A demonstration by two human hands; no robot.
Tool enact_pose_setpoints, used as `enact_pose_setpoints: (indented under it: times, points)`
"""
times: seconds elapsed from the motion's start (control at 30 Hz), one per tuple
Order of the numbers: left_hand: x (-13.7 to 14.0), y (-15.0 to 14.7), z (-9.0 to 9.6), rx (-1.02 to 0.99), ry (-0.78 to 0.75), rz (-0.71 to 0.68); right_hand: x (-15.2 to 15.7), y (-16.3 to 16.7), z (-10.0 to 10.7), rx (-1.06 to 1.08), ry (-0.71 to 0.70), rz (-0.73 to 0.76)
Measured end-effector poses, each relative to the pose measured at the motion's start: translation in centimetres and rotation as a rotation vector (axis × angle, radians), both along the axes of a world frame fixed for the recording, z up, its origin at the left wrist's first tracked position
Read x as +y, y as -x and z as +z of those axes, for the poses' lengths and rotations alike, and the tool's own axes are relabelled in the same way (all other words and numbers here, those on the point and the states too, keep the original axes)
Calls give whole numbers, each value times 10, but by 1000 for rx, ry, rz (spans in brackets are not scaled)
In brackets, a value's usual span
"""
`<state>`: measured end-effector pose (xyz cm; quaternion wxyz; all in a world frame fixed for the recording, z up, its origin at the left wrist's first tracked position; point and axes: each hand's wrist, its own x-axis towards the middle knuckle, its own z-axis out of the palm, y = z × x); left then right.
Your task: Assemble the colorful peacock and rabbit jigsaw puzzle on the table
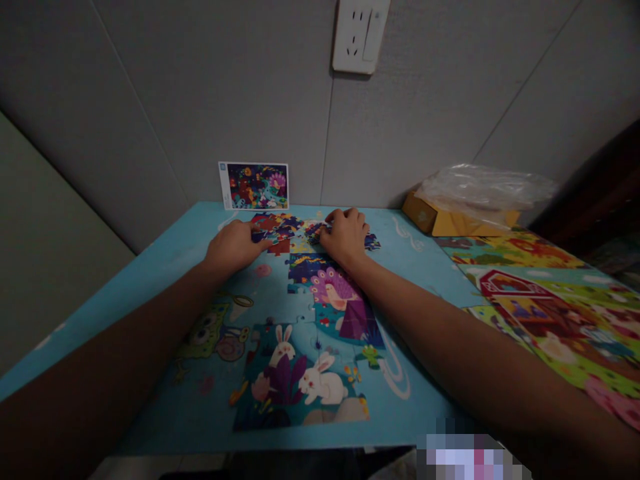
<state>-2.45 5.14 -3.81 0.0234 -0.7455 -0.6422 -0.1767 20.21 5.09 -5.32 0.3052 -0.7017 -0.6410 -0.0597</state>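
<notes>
Loose jigsaw puzzle pieces lie in a pile near the far edge of the table. At the pile's left side, my left hand has its thumb and fingers closed around the edge of some pieces. My right hand is curled over the pile's right part, fingertips down on puzzle pieces; its grip is partly hidden. Closer to me lies a partly joined puzzle with two white rabbits and a pink-purple peacock. My right forearm passes over its right edge.
A picture card leans against the wall behind the pile. At the back right, a yellow box carries clear plastic wrapping. Another colourful puzzle covers the table's right side. A wall socket is above the light-blue table.
</notes>
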Motion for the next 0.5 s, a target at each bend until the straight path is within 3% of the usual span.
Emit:
enact_pose_setpoints:
  times: [0.23, 0.33, 0.4, 0.5]
  points:
    - [-4, 0, 9, -186, -87, 93, -2, 1, 5, 4, -81, 146]
    - [-7, -2, 12, -308, -171, 90, -5, 2, 8, 26, -93, 288]
    - [-10, -6, 13, -370, -268, -10, -7, 3, 9, 53, -90, 446]
    - [-17, -15, 12, -405, -365, -299, -9, 5, 8, 72, -104, 689]
